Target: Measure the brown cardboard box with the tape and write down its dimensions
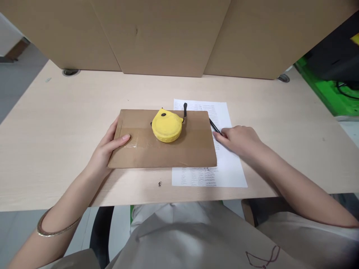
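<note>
A flat brown cardboard piece (157, 149) lies on the light wooden desk (56, 123), partly over a printed paper sheet (230, 168). A yellow tape measure (167, 125) with a black strap rests on the cardboard. My left hand (108, 147) grips the cardboard's left edge, thumb on top. My right hand (241, 139) rests on the paper at the cardboard's right edge, fingers closed on a black pen (214, 127).
Tall cardboard panels (168, 37) stand along the back of the desk. Cable grommets (70, 72) sit at the back left and back right. A green and black object (331, 86) is at the far right. The desk's front edge is near my lap.
</note>
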A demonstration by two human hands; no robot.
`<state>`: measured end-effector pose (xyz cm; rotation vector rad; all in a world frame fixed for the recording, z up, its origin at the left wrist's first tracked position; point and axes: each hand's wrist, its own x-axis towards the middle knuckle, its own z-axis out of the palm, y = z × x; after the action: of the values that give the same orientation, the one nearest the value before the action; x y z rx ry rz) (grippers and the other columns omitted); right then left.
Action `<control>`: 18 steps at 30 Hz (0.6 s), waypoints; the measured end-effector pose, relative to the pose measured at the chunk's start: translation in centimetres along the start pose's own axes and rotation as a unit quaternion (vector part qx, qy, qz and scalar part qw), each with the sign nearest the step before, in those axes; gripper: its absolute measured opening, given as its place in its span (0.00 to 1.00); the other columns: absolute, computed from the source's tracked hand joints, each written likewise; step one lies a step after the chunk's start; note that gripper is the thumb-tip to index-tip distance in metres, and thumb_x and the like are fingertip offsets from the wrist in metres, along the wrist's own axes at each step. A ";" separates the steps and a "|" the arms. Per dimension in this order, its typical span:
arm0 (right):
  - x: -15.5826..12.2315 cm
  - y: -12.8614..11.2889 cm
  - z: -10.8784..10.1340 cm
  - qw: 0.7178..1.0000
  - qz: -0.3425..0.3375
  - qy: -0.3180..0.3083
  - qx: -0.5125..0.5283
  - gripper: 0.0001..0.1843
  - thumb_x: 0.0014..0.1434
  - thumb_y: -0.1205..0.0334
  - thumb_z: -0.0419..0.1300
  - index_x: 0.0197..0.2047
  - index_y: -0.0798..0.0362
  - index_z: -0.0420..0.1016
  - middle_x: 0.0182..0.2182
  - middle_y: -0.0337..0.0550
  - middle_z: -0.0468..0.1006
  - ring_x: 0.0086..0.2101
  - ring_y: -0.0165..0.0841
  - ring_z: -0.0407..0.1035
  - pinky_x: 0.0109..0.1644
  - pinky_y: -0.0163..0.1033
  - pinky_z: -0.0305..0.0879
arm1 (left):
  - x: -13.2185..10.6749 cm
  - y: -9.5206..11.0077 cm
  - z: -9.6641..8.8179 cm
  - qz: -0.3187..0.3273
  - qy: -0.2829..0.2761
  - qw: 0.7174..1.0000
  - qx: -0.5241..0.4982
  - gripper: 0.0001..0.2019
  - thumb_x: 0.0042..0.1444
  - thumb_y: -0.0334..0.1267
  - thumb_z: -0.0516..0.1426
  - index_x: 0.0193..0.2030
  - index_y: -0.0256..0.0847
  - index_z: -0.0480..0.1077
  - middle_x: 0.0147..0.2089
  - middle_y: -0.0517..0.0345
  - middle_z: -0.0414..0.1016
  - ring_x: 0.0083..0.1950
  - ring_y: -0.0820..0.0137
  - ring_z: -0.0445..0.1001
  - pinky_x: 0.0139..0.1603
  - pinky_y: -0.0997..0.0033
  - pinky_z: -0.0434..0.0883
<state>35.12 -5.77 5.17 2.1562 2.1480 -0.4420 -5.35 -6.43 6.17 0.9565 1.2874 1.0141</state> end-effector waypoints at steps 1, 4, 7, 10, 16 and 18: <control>-0.2 -0.4 0.1 0.999 -0.009 0.015 -0.036 0.31 0.72 0.45 0.63 0.20 0.46 0.60 0.17 0.43 0.63 0.21 0.36 0.56 0.31 0.44 0.47 | 0.0 0.0 0.0 0.003 0.001 1.000 0.001 0.42 0.58 0.45 0.74 0.79 0.57 0.72 0.78 0.55 0.77 0.69 0.48 0.82 0.52 0.67 0.85; -0.7 -1.9 -1.1 0.995 -0.013 0.084 -0.060 0.27 0.71 0.44 0.63 0.24 0.47 0.64 0.18 0.45 0.66 0.24 0.39 0.62 0.33 0.44 0.46 | 0.1 -0.2 -0.1 0.007 0.002 1.000 0.008 0.42 0.58 0.45 0.73 0.80 0.56 0.71 0.80 0.52 0.75 0.70 0.45 0.82 0.57 0.60 0.86; -1.0 -5.3 -3.7 0.979 -0.029 0.203 0.001 0.16 0.73 0.47 0.62 0.38 0.50 0.76 0.33 0.56 0.81 0.33 0.47 0.74 0.36 0.47 0.52 | 0.3 -0.4 -0.1 0.017 -0.010 1.000 0.007 0.42 0.58 0.45 0.73 0.80 0.55 0.70 0.80 0.51 0.75 0.72 0.43 0.81 0.59 0.57 0.86; -0.8 -10.3 -5.1 0.956 -0.161 0.239 0.049 0.27 0.69 0.37 0.66 0.53 0.54 0.79 0.48 0.60 0.84 0.43 0.52 0.78 0.42 0.49 0.63 | 0.4 -0.5 -0.2 0.025 -0.021 0.999 0.004 0.42 0.58 0.46 0.73 0.80 0.55 0.70 0.80 0.51 0.75 0.73 0.42 0.80 0.60 0.58 0.86; 1.5 -15.0 -3.5 0.946 -0.274 0.174 -0.014 0.33 0.60 0.30 0.73 0.43 0.56 0.80 0.41 0.60 0.83 0.45 0.56 0.77 0.53 0.56 0.68 | 0.5 -0.5 0.1 0.021 -0.018 0.999 -0.016 0.44 0.54 0.47 0.75 0.78 0.52 0.72 0.79 0.50 0.76 0.75 0.44 0.78 0.66 0.55 0.83; 1.4 -13.6 -3.6 0.941 -0.270 0.201 0.011 0.29 0.59 0.33 0.73 0.40 0.53 0.78 0.39 0.56 0.82 0.43 0.54 0.76 0.53 0.55 0.67 | 0.7 -0.9 0.1 0.018 0.005 0.999 -0.047 0.38 0.58 0.53 0.72 0.74 0.50 0.75 0.80 0.50 0.74 0.76 0.45 0.77 0.68 0.53 0.82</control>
<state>22.26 -3.18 10.37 1.7494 2.9787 -0.0383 -5.22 -6.02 5.12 0.9065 1.2243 1.0991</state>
